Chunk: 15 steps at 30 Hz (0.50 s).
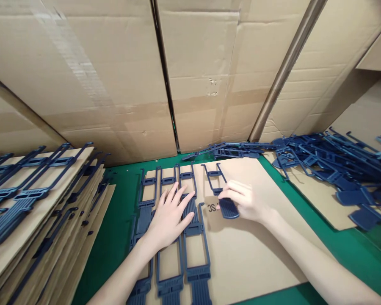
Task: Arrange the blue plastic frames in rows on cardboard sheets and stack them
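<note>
My right hand [241, 199] grips a dark blue plastic frame part [215, 173] by its wide ribbed end, its hooked prongs pointing away from me. That part is over a cardboard sheet [257, 250], just right of the laid parts. My left hand [171, 214] lies with its fingers spread on several similar blue parts [197, 250], which are set in rows side by side on the sheet's left half. Some dark printed letters show on the cardboard beside the right fingers, partly covered.
A stack of cardboard sheets [79, 250] with blue parts between layers stands at the left. At the right, a tangled pile of blue parts [330, 161] rests on cardboard. Large cardboard boxes [114, 63] stand behind the green table [114, 224].
</note>
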### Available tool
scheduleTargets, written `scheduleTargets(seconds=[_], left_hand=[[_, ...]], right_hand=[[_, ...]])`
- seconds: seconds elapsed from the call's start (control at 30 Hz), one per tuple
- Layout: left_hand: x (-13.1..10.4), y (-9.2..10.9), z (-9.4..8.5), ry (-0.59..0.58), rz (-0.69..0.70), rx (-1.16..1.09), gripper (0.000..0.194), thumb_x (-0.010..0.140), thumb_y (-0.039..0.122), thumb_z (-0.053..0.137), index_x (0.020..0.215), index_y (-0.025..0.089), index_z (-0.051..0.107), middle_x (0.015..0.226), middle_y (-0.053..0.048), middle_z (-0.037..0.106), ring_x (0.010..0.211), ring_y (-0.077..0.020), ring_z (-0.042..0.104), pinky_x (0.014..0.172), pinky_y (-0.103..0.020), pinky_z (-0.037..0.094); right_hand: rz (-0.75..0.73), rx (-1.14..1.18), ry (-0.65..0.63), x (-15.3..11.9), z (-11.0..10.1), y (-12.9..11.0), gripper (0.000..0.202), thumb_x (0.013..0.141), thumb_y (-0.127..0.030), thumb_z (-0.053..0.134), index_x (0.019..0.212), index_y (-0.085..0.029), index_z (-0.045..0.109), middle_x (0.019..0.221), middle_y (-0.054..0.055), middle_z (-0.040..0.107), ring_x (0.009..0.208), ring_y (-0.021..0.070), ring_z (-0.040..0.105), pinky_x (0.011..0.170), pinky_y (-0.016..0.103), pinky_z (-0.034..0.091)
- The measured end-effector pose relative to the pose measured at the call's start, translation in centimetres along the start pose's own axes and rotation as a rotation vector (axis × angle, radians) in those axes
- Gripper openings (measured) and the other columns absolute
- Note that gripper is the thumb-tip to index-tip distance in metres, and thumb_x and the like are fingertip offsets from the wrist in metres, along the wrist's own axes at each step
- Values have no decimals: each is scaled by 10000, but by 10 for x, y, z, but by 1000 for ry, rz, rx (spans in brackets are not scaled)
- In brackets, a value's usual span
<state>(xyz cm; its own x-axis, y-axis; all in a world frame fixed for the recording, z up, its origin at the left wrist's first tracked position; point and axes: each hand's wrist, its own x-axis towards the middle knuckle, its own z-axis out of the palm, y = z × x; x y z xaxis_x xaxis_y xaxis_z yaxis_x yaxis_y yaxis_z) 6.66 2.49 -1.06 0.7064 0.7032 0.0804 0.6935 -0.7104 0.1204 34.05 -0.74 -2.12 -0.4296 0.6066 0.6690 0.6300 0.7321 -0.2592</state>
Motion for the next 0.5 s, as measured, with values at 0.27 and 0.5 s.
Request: scheduleTargets(seconds=[0.27,0.5], left_hand=[[0,2,-2,8,0,5,504,958,421,383,1442,285,350,1527,-67,290,1432,-313,135,1106,-570,227],[0,1,0,14,-1,-5,515,954,424,395,1449,297,332,1531,-59,282,1433,-315,132,1107,-575,220]], right_hand=[[175,145,-302,3,8,-5,256,867,-163,512,1107,-218,577,1065,84,547,864,161,572,763,293,498],[150,219,-353,4,1,-5,426,750,-474,708,1072,-214,606,1104,93,547,984,208,558,852,343,492]])
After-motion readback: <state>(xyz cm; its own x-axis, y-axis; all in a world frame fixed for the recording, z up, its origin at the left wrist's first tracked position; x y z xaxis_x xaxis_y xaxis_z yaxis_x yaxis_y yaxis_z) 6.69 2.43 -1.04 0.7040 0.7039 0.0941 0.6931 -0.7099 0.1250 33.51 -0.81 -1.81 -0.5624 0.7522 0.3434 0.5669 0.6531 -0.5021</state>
